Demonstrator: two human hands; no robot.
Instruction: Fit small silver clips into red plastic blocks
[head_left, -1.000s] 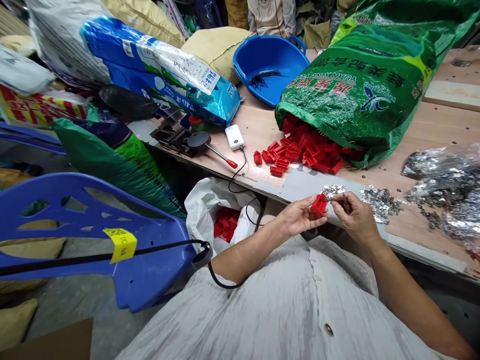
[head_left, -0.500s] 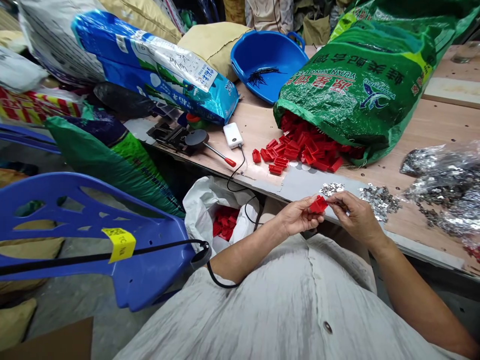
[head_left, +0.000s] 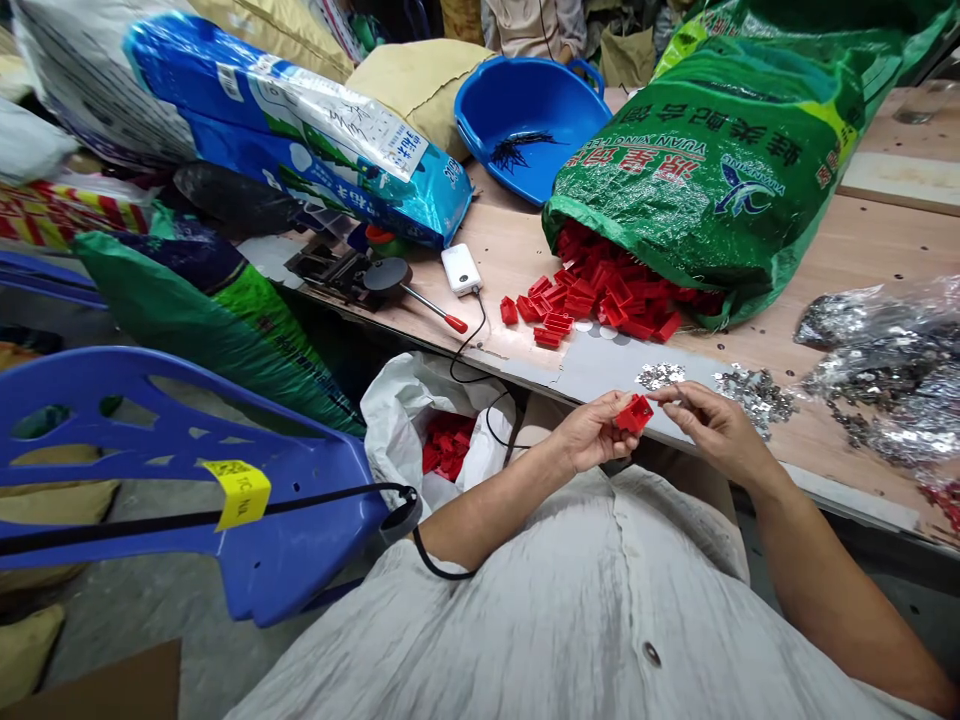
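Observation:
My left hand (head_left: 592, 434) is closed around a small red plastic piece (head_left: 634, 413), held just in front of the table edge. My right hand (head_left: 711, 425) sits right beside it, fingers pinched at the piece's top corner; what is between the fingertips is too small to make out. Just beyond the hands lie little heaps of small silvery metal parts (head_left: 661, 375) on the table. Further back, a pile of the same red pieces (head_left: 600, 297) spills from the mouth of a big green woven sack (head_left: 720, 160).
A wooden table (head_left: 862, 250) carries a blue basin (head_left: 525, 115), a white power bank (head_left: 460, 269) with cable, a small hand press (head_left: 360, 275) and clear bags of metal parts (head_left: 885, 360). A white bag of red pieces (head_left: 442, 440) hangs below. A blue plastic chair (head_left: 187, 480) stands left.
The hands have stayed together at the table edge, shifting only slightly. The right fingers moved from the silvery heap onto the red piece. The camera drifted a little.

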